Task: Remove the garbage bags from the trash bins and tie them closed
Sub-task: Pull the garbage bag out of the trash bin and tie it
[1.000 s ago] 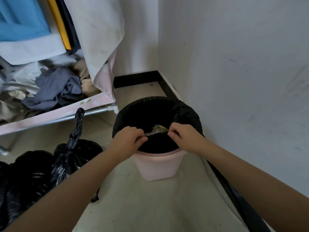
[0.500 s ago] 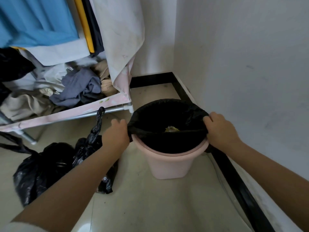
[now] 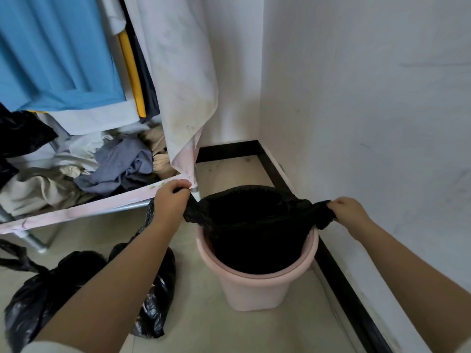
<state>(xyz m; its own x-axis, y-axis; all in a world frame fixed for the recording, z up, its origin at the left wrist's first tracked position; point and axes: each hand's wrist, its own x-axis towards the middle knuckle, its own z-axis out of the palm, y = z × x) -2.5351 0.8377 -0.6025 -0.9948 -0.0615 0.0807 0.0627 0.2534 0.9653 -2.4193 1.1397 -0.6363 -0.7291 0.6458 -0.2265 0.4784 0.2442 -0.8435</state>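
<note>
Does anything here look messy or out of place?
Nothing spilled or torn. The black bag is simply pulled off the pink bin's rim, gripped by the left hand and right hand. Only the heap of clothes on the rack looks untidy.

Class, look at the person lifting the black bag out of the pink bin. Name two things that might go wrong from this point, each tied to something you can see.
1. Both hands, left hand and right hand, pull the black bag outward by its bunched edges; thin film stretched like this may tear.
2. The bag's body sits inside the pink bin; lifting may drag the light bin up or tip it.
</note>
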